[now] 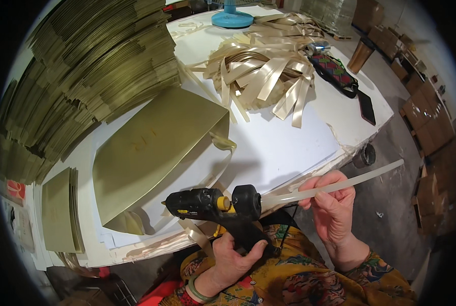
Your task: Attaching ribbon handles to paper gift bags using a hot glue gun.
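My left hand [234, 261] is wrapped round the handle of a black and yellow hot glue gun [200, 202], held just off the table's near edge with its nozzle pointing left. Between the thumb and fingers of my right hand [332, 206] is a long, whitish glue stick [360, 181]. One end of the stick meets the back of the gun; the other sticks out to the right. Just beyond the nozzle lies a gold-green folded card piece [159, 148], with ribbon at its right and lower edges.
Tall stacks of gold-green card [105, 56] rise at the far left, and a smaller stack [60, 211] lies nearer. Cream satin ribbons [266, 71] are heaped at the back. A patterned pouch [332, 70], a phone [365, 107] and a blue round base [232, 19] share the table.
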A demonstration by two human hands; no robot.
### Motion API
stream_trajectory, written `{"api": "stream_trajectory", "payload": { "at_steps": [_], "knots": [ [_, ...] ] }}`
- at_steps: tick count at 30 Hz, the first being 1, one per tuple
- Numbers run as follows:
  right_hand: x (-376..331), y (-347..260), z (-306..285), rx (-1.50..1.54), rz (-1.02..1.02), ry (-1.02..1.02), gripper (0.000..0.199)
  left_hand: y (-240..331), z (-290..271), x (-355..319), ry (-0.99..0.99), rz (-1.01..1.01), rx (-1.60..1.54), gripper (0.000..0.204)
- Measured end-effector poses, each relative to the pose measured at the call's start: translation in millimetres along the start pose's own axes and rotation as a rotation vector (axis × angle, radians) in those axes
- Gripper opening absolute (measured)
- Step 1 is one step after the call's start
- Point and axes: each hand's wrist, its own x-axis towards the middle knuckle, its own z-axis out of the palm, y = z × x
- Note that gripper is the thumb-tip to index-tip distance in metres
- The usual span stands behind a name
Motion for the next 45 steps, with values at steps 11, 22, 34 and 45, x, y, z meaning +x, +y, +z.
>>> {"api": "stream_trajectory", "payload": {
  "at_steps": [11, 22, 34, 45],
  "knots": [
    [2, 3, -5, -0.024, 0.092, 0.031, 0.013, -3, -1, -1, -0.033, -0.041, -0.016, 0.022],
    [0, 12, -10, -0.093, 0.120, -0.013, 0.013, -6, -6, 6, -0.039, 0.090, 0.171, 0.024],
    [1, 13, -6, -0.295, 0.024, -0.077, 0.019, -16, -4, 5, -0.097, 0.157, 0.171, 0.038],
    [-16, 36, -4, -0.562, 0.356, -0.499, 0.061, -7, 2, 1, -0.135, 0.186, 0.201, 0.043]
  ]
}}
